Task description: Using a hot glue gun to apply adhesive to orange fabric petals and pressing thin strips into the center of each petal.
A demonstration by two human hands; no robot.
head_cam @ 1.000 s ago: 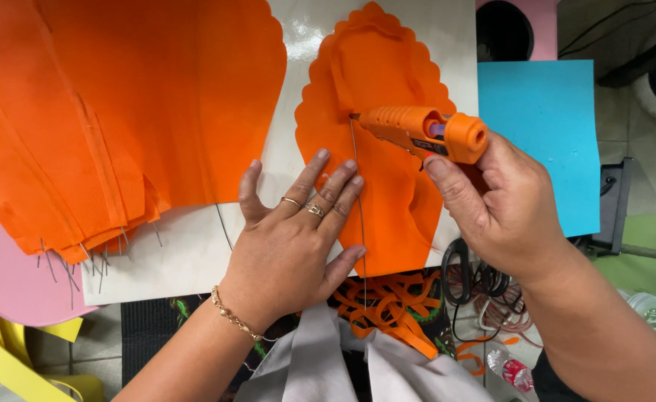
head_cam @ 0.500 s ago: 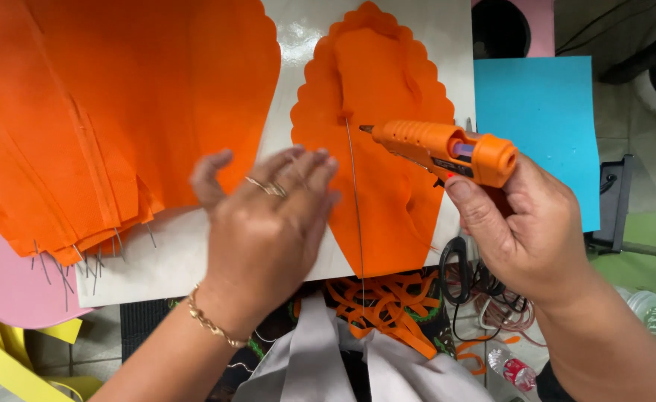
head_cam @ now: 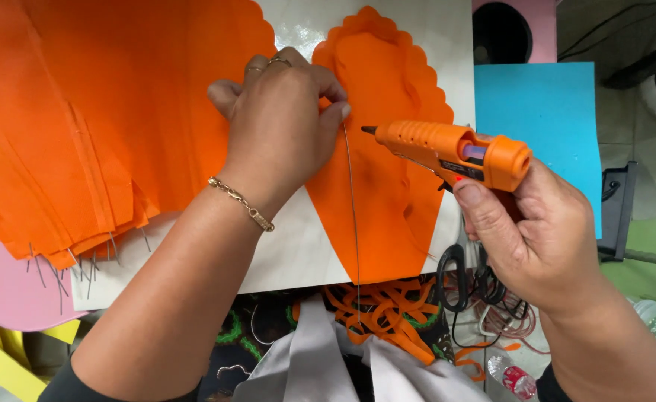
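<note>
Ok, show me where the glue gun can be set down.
Bare white board shows between the orange petal stack and the scalloped orange piece, below the left hand. The blue sheet is bare too. Below the right hand, scissors and orange scraps crowd.

Bright, even overhead light. Soft glare on the glossy white board (head_cam: 298,30). Faint shadows beneath both hands. Sharp centre; slight wide-angle stretch at edges.

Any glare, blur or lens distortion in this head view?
Head view: glare patches on the glossy white board near the top; left hand and glue gun look sharp; even lighting, soft shadows; slight wide-angle stretching toward the edges.
</note>
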